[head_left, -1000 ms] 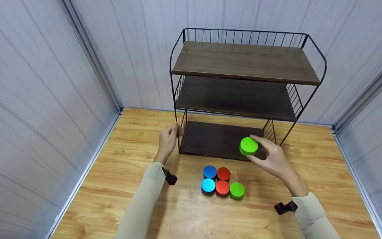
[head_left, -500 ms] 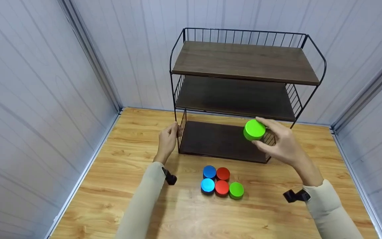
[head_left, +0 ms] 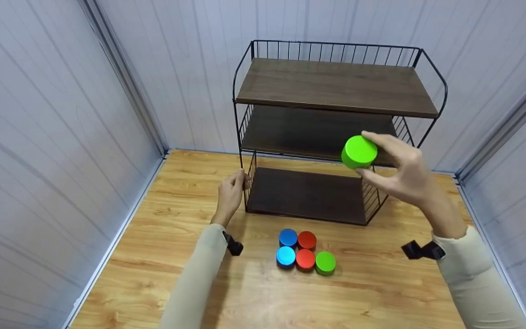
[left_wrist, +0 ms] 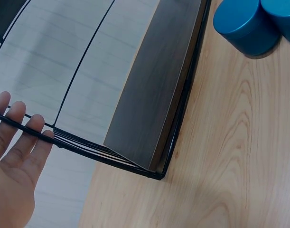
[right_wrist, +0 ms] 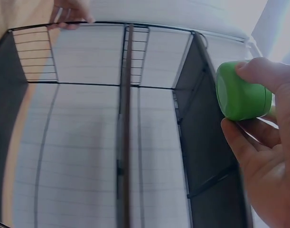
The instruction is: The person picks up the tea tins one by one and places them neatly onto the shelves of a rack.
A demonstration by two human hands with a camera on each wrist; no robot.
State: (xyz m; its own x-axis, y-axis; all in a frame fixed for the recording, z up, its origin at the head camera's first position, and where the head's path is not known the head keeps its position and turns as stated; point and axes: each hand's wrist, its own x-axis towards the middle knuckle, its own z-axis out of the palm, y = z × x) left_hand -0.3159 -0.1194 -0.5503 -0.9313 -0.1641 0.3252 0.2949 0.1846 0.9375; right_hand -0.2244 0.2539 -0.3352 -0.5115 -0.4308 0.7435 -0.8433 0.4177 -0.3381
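- On a wood-grain desk [head_left: 363, 292] backed and flanked by pale panels [head_left: 190, 91], a three-tier rack [head_left: 304, 121] of dark boards and black wire stands near the rear.
- In front of the rack, two blue cylinders [head_left: 286, 256] and two red cylinders [head_left: 306, 258] form a close-set block, blue to the left of red; a second green cylinder [head_left: 325, 262] stands at the right of the nearer red one.
- Before the right part of the middle shelf [head_left: 286, 137], a person's right hand [head_left: 404, 171] holds a green cylinder [head_left: 359, 152] in the air, the grip narrowed on its sides between thumb and fingers. The right wrist view puts the piece close to a dark board; whether they touch cannot be told.
- At the rack's left side, the left hand [head_left: 229, 195] has its grip on the black wire frame, fingers curled over it.
- In the way, the top shelf [head_left: 359, 89] hides the back of the middle shelf, while the raised piece and right hand block the view of its right front corner.
- A second earlier, the green cylinder was lower, by the front of the bottom shelf [head_left: 306, 194]; it is now higher and farther right. The left hand and five standing cylinders hold their places.
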